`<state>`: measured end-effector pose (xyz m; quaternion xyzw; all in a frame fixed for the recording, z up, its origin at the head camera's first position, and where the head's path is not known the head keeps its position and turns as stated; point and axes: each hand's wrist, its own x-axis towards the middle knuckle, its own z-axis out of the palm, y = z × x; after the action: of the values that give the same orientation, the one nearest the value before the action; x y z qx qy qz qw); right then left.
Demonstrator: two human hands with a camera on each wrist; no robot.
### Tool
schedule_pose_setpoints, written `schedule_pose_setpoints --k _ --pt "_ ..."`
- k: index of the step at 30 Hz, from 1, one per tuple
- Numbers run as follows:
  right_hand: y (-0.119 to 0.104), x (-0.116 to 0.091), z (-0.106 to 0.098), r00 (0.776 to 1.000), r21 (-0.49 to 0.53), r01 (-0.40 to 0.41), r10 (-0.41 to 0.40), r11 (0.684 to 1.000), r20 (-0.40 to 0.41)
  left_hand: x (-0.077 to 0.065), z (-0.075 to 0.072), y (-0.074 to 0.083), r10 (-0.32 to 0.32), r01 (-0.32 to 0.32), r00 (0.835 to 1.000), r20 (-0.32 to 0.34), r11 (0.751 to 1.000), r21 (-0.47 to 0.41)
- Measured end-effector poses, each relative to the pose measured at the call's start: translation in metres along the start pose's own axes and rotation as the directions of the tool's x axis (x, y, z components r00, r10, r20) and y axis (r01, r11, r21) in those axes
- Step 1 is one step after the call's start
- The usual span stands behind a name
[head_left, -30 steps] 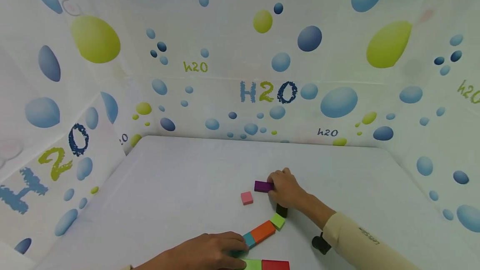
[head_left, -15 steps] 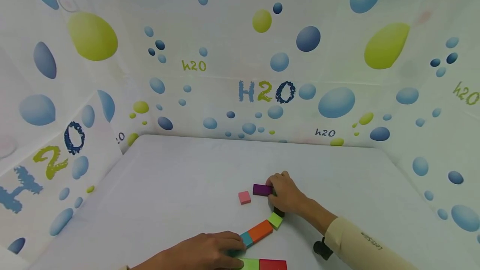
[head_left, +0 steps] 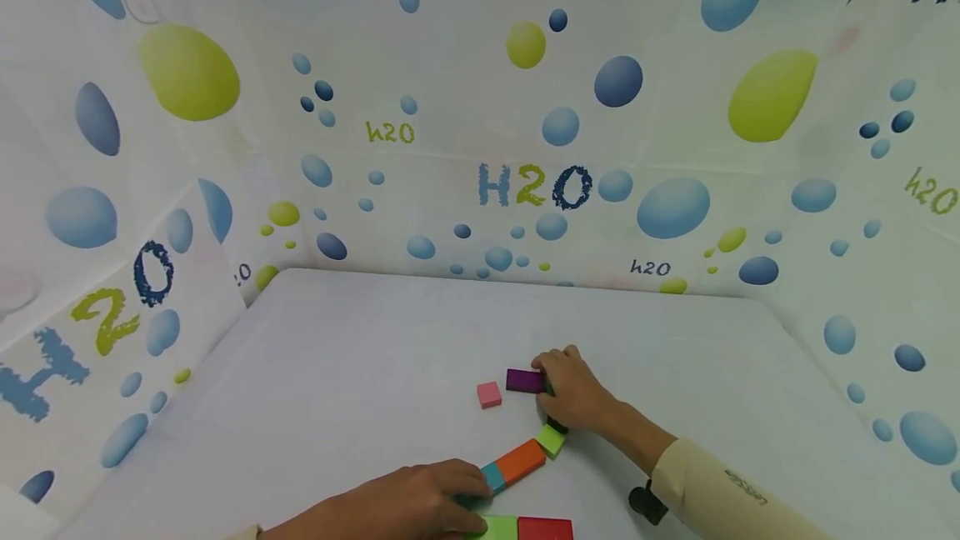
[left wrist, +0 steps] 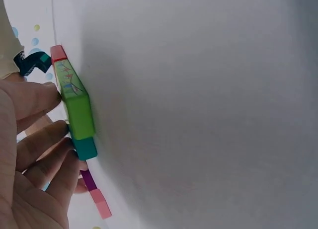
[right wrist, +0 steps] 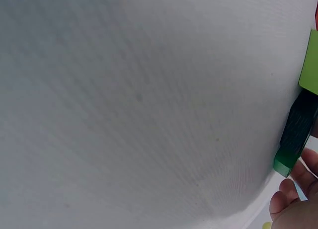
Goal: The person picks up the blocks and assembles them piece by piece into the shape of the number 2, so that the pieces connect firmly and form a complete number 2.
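In the head view, blocks run in a curved row on the white table: teal [head_left: 493, 477], orange [head_left: 521, 462], light green [head_left: 551, 441], dark [head_left: 557, 424] and purple [head_left: 525, 381]. My right hand [head_left: 573, 390] pinches a green block [right wrist: 285, 162] between the dark and purple ones, mostly hidden by the fingers. My left hand [head_left: 423, 498] rests at the near end, fingers fairly straight. Its fingertips touch the teal end and its thumb a larger light green block [left wrist: 79, 110], which has a red block [head_left: 545, 528] beside it.
A single pink block [head_left: 489, 395] lies left of the purple one, apart from it in the head view. A black device [head_left: 648, 504] sits at the right sleeve's cuff. White cloth printed with coloured drops [head_left: 525, 107] rises behind the table [head_left: 375, 357].
My right hand has drawn slightly nearer, and the purple block has come nearer with it. A sliver of the green block now shows beside the fingers. My left hand stays put.
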<state>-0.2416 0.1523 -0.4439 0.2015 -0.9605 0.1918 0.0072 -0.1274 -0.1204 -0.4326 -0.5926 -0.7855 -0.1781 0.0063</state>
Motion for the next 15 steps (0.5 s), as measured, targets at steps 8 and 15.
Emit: schedule_pose_setpoints --k 8,15 --pt "-0.001 -0.013 -0.001 0.997 -0.019 0.02 -0.022 1.0 -0.078 0.006 -0.001 0.003 -0.036 0.036 0.999 0.022 0.999 -0.013" --pt "0.003 -0.029 -0.006 0.988 -0.019 -0.03 0.027 0.999 -0.153 0.01 -0.002 0.003 -0.057 0.057 0.998 -0.004 0.998 -0.017"
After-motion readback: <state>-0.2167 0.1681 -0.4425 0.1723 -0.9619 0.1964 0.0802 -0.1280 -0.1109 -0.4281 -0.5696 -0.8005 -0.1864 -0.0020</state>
